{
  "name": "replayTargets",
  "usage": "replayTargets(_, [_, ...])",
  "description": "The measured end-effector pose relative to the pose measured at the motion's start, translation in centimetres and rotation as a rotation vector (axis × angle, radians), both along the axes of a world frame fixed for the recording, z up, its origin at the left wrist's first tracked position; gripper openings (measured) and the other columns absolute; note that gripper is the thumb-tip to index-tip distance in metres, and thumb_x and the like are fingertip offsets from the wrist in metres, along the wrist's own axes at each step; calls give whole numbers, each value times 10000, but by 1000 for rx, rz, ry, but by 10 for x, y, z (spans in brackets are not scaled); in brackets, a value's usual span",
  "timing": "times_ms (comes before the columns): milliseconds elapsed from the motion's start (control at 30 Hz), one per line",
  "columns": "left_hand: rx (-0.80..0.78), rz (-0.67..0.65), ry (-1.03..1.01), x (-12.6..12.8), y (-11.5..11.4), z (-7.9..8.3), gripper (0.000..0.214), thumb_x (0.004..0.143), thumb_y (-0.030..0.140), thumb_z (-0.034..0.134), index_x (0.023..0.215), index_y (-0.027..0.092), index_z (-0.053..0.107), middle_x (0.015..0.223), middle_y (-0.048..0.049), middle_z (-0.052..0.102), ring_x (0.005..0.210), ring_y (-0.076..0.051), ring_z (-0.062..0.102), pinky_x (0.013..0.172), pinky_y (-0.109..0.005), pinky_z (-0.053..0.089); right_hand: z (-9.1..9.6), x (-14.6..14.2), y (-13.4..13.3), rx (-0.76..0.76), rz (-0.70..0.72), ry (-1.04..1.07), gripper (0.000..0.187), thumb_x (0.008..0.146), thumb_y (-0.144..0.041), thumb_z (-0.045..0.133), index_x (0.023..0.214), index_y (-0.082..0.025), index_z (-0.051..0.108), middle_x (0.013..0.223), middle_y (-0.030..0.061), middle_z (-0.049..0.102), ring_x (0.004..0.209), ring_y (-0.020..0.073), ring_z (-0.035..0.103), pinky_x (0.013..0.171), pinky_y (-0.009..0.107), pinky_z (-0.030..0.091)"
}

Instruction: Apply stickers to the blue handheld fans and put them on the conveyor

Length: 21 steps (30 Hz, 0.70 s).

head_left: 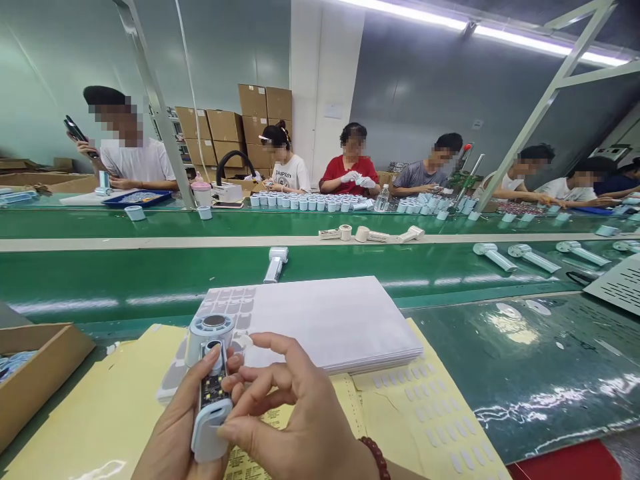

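Note:
My left hand (pixel 177 427) is wrapped round the handle of a light blue handheld fan (pixel 207 437). Its round head, with a dark disc in the middle, points away from me, and a circuit board (pixel 213 383) lies exposed along the handle. At the handle's near end the thumb and bent fingers of my right hand (pixel 300 413) close against the casing; the forefinger is stretched toward the head. Whether a small part sits between those fingertips is hidden. Beneath both hands are a stack of white sheets (pixel 320 327) with grey stickers and a yellow sticker sheet (pixel 425 400).
Beyond the stack, one fan (pixel 276 265) lies on the green conveyor belt (pixel 125 280); several more (pixel 493 257) lie at right. A cardboard box (pixel 40 380) stands at left. Co-workers (pixel 353 167) sit across the line behind many light blue cups (pixel 310 202).

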<state>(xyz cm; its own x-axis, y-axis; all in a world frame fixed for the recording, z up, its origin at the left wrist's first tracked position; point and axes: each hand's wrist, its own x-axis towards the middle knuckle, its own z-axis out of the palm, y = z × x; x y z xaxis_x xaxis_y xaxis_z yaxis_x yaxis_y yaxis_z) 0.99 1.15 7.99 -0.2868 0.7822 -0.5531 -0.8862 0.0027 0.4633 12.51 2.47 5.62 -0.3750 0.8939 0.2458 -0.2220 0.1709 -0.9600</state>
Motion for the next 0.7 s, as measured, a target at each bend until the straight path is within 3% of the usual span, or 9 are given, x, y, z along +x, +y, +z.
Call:
replayTargets(167, [1, 12, 14, 3, 0, 2, 195, 964, 101, 505, 900, 127, 687, 786, -44, 626, 564, -103, 648, 506, -188, 582, 8, 1, -1, -48, -13, 2, 751, 648, -396, 935, 1296, -205, 608, 761, 19, 771, 1044, 297, 729, 816, 376, 646])
replayTargets(400, [1, 0, 106, 0, -2, -1, 191, 936, 108, 556, 1055, 113, 705, 842, -60, 626, 592, -136, 671, 519, -260, 624, 9, 2, -1, -36, -11, 4, 732, 664, -357, 930, 1305, -208, 609, 760, 15, 770, 1043, 272, 729, 818, 337, 645])
replayTargets(700, [13, -15, 97, 0, -1, -3, 123, 898, 93, 599, 956, 144, 696, 820, -54, 634, 598, -145, 664, 519, -259, 618, 9, 1, 0, -26, -15, -9, 705, 667, -321, 913, 1302, -219, 625, 755, 3, 771, 1022, 262, 736, 805, 325, 647])
